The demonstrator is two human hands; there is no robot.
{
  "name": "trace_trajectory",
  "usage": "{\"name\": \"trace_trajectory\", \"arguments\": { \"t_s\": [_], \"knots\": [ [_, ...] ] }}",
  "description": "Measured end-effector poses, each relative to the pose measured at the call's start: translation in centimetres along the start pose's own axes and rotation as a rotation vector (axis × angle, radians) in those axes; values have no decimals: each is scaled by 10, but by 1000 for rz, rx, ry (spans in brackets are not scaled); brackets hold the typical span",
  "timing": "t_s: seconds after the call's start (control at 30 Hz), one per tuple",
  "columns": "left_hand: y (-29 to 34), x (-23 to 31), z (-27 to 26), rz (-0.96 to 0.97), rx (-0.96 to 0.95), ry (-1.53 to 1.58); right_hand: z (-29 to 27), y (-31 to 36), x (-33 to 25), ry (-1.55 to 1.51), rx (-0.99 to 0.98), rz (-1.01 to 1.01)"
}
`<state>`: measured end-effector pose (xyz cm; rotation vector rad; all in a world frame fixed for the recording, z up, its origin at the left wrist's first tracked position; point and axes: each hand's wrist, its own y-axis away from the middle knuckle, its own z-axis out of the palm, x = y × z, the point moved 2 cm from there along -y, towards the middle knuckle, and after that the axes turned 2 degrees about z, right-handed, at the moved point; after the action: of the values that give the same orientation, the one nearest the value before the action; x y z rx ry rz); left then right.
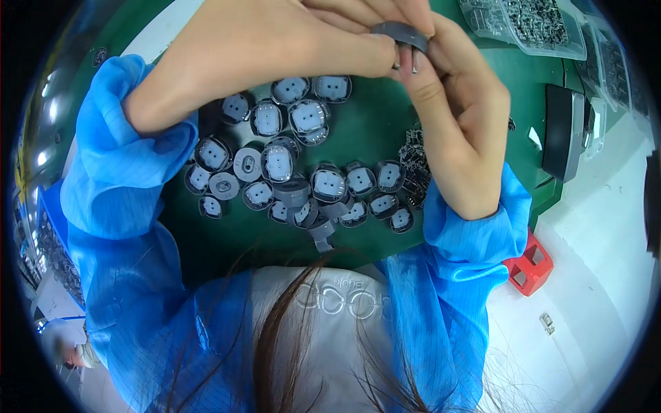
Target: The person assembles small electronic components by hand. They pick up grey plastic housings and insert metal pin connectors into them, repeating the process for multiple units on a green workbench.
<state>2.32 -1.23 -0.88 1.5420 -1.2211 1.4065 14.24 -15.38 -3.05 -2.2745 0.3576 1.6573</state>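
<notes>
Both my hands meet at the top of the view around a dark grey curved plastic part point(401, 33) with small metal prongs pointing down from it. My left hand point(317, 43) reaches across from the left, its thumb pressed against the part's left side. From the right, my right hand point(454, 89) pinches the part between thumb and fingers. Some fingertips are cut off by the top edge. Below, on the green table, lie several grey rounded housings point(329, 184) with pale inner plates, some stacked or tipped over. Two round grey discs point(248, 164) lie among them.
Small dark metal pieces point(414, 165) are heaped beside my right forearm. Clear plastic boxes of metal parts point(537, 24) stand at the upper right, above a black device point(561, 131). A red plastic block point(530, 265) sits right of my sleeve. A blue bin point(55, 213) stands at the left.
</notes>
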Motion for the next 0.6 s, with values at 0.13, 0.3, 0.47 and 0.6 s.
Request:
{"name": "trace_trajectory", "arguments": {
  "t_s": [0.13,0.3,0.47,0.6],
  "knots": [
    [-1,-16,-5,181,-14,73,-5,5,-10,38,31,50],
    [-28,-15,-46,64,128,-262,-41,16,-24,604,436,164],
    [-34,-61,-138,-10,256,-558,-108,32,-4,893,499,552],
    [-30,-69,-146,143,412,-1080,-101,24,18,579,335,586]
  ]
}}
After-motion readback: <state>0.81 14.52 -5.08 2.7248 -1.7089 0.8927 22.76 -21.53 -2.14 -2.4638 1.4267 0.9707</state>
